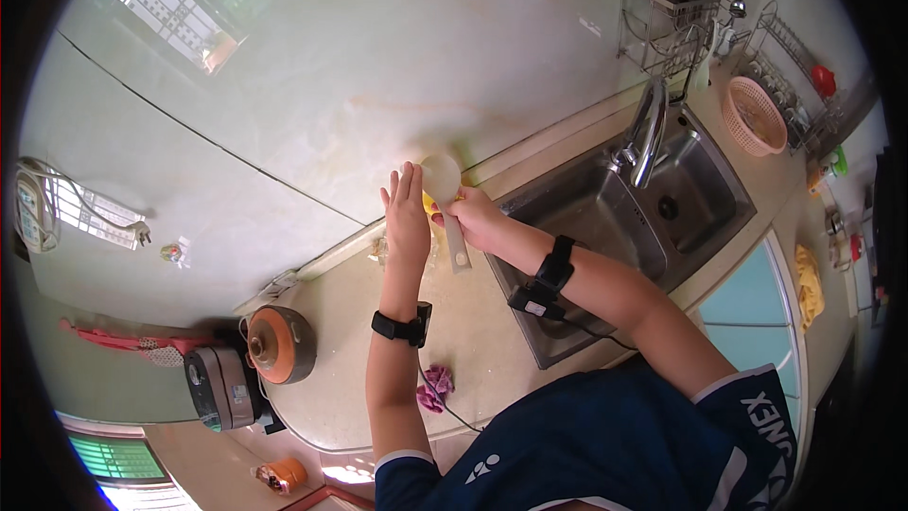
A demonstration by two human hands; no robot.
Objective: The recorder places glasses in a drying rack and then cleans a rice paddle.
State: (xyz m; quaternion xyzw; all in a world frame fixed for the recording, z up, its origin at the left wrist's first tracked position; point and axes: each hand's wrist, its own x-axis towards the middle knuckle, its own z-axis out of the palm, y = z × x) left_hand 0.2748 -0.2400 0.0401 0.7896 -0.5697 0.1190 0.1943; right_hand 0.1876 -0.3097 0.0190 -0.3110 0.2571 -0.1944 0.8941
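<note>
My right hand (475,218) is closed round the neck of a pale round-headed scoop (441,176), with its flat handle pointing down toward the counter and a hole near the handle's end. Beside the scoop's head, my left hand (407,213) is raised with its fingers stretched out. Its fingertips are close to the scoop's rim; I cannot tell whether they touch it. Behind the scoop, something yellow shows in part, mostly hidden by my right hand. Both wrists wear black straps with small devices.
A double steel sink (605,218) with a tap (651,137) lies to the right. Beyond it stand a pink basket (754,116) and a wire rack (683,5). On the left are an orange-lidded pot (281,344) and a rice cooker (220,388). A purple cloth (435,388) lies near me.
</note>
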